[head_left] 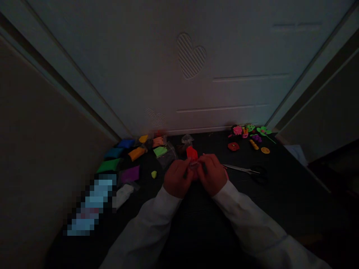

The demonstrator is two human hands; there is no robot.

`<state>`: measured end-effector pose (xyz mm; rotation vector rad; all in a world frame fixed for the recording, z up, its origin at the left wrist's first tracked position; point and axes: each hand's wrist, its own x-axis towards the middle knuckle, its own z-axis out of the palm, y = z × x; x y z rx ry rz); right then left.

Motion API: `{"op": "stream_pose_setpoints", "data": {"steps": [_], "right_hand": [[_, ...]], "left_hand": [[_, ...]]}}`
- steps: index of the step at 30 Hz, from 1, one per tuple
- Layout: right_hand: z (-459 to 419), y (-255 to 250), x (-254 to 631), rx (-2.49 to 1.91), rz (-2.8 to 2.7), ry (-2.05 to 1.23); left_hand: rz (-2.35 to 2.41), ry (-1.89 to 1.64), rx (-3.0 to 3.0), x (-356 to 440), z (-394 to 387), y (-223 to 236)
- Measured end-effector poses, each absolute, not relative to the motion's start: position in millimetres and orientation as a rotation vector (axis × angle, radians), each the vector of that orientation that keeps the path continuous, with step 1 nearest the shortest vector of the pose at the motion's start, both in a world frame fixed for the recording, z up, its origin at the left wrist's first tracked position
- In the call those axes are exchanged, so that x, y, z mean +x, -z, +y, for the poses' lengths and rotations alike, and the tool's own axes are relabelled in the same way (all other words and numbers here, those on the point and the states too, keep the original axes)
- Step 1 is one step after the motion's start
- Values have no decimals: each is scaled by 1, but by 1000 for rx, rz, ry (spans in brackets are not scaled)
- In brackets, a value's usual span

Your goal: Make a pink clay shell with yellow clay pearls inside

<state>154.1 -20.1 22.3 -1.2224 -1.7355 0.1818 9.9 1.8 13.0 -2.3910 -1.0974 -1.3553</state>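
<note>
My left hand (178,177) and right hand (213,173) meet over the dark tabletop (196,224); the fingers of both are curled well inward, thumbs close together, with only a narrow gap between the two grips; between the fingertips they appear to pinch a small pinkish piece (194,164), partly hidden by the fingers; its exact shape cannot be told in this dim light. A bright red packet (192,152) lies just beyond the fingertips.

To the right of the hands, scissors (246,170) lie flat, blades toward my right hand; beyond them is a group of shaped pieces: a pink ruffled flower (237,130), a red disc (233,146), a yellow segmented piece (254,144), a purple cluster (256,138), a round orange-yellow slice (265,150) and a green petalled flower (264,130). To the left, a yellow-green lump (154,174) sits apart; past it are a light green packet (160,151), an orange packet (137,153), a purple packet (130,173) and a white packet (125,195).

Status, by judgement: the group at right looks formed; the piece in my hands looks in mid-handling; the lump appears unshaped; how much work is left cannot be determined.
</note>
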Motion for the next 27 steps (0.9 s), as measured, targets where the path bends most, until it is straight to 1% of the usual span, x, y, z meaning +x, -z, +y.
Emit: {"op": "stream_pose_setpoints", "data": {"steps": [4,9,14,18,21,27], "right_hand": [[-21,-24,153,-1224,-1689,-243],[-20,-26,158,-1199,-1592,-440],[-14,-19,163,-1166,-1420,-687],[-10,-13,163,-1122,-1397,-810],[-9,-14,166,-1087,-1438,-843],[-10,-26,174,-1067,-1569,-791]], "left_hand": [[-1034,1300,-2441,7,2,-20],[-1032,1246,-2530,2,3,-33],[-979,1168,-2582,-4,11,-30],[-974,1165,-2517,-6,12,-27],[-1007,1182,-2471,-7,10,-29],[-1061,1193,-2417,-7,10,-25]]}}
